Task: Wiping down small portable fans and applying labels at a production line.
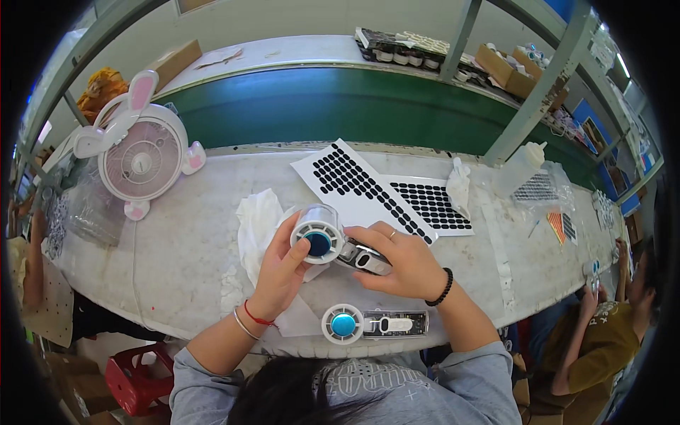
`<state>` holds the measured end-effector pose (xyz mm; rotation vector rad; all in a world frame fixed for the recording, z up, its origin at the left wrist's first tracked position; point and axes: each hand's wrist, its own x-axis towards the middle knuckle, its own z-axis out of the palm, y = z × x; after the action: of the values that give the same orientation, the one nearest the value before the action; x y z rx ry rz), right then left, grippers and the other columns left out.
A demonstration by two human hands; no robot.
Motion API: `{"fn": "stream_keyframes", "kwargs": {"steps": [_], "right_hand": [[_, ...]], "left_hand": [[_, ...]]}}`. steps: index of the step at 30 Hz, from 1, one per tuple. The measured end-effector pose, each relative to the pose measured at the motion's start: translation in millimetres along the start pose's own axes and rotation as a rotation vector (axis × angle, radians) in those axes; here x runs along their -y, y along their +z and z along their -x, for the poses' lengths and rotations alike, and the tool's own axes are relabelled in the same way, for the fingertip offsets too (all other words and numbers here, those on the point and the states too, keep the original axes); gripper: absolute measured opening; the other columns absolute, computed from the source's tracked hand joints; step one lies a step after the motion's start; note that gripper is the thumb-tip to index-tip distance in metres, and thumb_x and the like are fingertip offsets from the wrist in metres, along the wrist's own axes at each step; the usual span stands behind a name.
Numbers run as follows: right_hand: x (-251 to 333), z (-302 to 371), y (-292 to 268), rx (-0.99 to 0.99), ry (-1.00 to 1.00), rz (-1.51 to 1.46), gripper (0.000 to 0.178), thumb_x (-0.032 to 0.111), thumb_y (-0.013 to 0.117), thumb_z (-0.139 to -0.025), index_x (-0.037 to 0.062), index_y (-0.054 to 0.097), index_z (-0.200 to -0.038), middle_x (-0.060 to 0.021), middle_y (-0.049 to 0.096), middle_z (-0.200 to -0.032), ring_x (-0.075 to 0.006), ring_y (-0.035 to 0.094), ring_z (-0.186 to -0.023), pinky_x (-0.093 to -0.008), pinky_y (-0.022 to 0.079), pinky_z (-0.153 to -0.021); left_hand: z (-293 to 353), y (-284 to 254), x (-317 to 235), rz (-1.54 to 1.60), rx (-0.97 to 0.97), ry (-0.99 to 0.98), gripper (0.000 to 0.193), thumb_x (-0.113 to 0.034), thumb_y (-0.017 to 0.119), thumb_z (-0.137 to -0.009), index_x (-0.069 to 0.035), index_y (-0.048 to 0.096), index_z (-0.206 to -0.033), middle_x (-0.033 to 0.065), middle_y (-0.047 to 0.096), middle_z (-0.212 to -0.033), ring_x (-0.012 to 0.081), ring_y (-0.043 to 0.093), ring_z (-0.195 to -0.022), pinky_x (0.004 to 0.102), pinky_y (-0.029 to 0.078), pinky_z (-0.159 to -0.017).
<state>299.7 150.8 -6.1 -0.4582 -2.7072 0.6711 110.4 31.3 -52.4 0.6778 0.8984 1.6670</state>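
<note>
Hands [280,273] [405,263] grip wht device [321,244]; 2nd device [382,325] on tbl [177,265] nearby

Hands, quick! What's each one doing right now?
Left hand: closed, holding a gadget by its round end.
Right hand: closed, holding the same gadget by its handle.

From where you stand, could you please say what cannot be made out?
In the head view:
- the held device, partly: hidden by the left hand and right hand
- lower dotted sheet, left end: covered by the upper dotted sheet
- far-left co-worker: mostly cut off by the picture's rim
</note>
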Motion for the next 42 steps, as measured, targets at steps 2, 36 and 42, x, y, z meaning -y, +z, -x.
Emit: {"fn": "stream_keyframes", "kwargs": {"steps": [2,36,42], "right_hand": [[-11.0,2.8,12.4,-0.031,0.032,-0.315,0.066,0.016,0.078,-0.070,0.0087,0.048,-0.128,-0.0110,0.058,-0.112,-0.0222,0.061,-0.100,-0.0311,0.049,-0.084],[-32.8,5.9,45.7,-0.076,0.396,-1.753,0.046,0.039,0.041,-0.100,0.0032,0.043,-0.130,-0.0143,0.058,-0.116,-0.0240,0.065,-0.096,-0.0365,0.056,-0.082],[-36.7,6.0,62.5,-0.396,0.457,-1.393,0.040,0.018,0.060,-0.093,0.0047,0.038,-0.124,-0.0104,0.052,-0.114,-0.0185,0.060,-0.101,-0.0333,0.054,-0.083]], "left_hand": [[-1.8,1.3,0.3,0.007,0.063,0.010,0.072,-0.032,0.061,-0.091,-0.003,0.023,-0.146,0.0096,0.042,-0.138,0.0196,0.049,-0.120,0.0352,0.042,-0.098],[2.5,12.3,9.7,-0.327,0.353,-0.136,0.062,-0.006,0.055,-0.094,-0.005,0.022,-0.146,0.0167,0.036,-0.143,0.0191,0.062,-0.100,0.0303,0.052,-0.083],[-0.7,10.6,12.6,-0.238,0.317,-0.205,0.063,-0.005,0.056,-0.093,-0.004,0.022,-0.145,0.0160,0.036,-0.142,0.0186,0.059,-0.105,0.0310,0.051,-0.085]]}}
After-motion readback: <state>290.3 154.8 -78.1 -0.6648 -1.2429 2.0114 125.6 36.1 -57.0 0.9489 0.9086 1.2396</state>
